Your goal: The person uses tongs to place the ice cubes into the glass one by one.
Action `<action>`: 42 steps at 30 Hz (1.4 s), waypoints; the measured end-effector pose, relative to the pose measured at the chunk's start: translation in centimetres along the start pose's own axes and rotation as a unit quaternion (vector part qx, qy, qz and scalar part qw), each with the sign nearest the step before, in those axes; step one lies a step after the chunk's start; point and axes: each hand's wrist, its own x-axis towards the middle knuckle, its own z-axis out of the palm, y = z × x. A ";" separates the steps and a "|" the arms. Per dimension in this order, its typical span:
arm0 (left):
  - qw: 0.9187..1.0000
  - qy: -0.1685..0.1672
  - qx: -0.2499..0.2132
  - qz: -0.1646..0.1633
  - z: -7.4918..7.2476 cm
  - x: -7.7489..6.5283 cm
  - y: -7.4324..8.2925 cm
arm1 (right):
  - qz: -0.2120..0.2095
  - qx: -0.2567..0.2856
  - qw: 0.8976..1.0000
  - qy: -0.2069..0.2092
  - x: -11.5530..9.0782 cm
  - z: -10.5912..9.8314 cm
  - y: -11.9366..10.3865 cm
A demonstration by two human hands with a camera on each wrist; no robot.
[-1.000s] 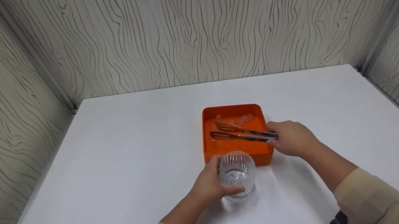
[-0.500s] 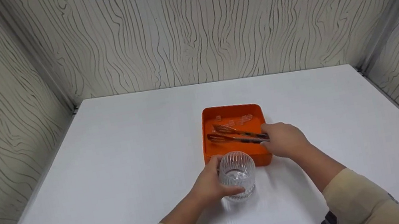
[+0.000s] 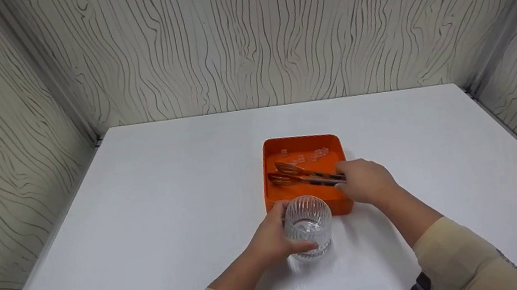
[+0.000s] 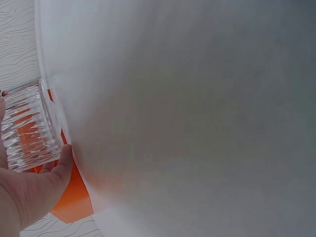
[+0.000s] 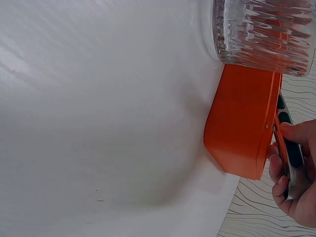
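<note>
My left hand point(image 3: 271, 237) grips a ribbed clear glass point(image 3: 309, 226) that stands upright on the table, close in front of an orange tray point(image 3: 339, 205). In the left wrist view, thumb and fingers wrap the glass point(image 4: 32, 128). My right hand point(image 3: 367, 180) holds a pair of tongs point(image 3: 314, 177) by the dark-and-metal handles at the tray's right rim. The tongs' two heads are spread apart inside the tray. Several small clear cubes point(image 3: 320, 153) lie toward the tray's back. The right wrist view shows fingers curled round the tongs' handles point(image 5: 291, 148) beside the orange wall.
The white table point(image 3: 167, 197) extends around the tray on all sides. Wood-grain patterned panels point(image 3: 240, 37) rise behind it and at both sides. A small black object point(image 3: 423, 289) shows beside the right sleeve.
My right hand has moved left and inward, carrying the tongs' heads slightly left within the tray. The left hand and the glass have stayed put.
</note>
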 end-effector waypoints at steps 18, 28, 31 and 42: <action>1.000 0.004 -0.001 -0.006 0.0 0.0 0.0 | -0.017 0.006 1.000 0.005 0.0 0.1 0.1; 1.000 0.004 -0.008 -0.013 0.1 0.1 0.0 | -0.026 0.012 1.000 0.008 -0.2 0.0 0.3; 1.000 0.005 -0.010 -0.018 0.1 0.1 0.0 | -0.029 0.020 0.999 0.007 -0.2 -0.3 0.6; 1.000 0.004 -0.001 -0.013 0.2 0.1 0.1 | -0.033 0.060 0.998 0.002 -0.6 -2.0 2.4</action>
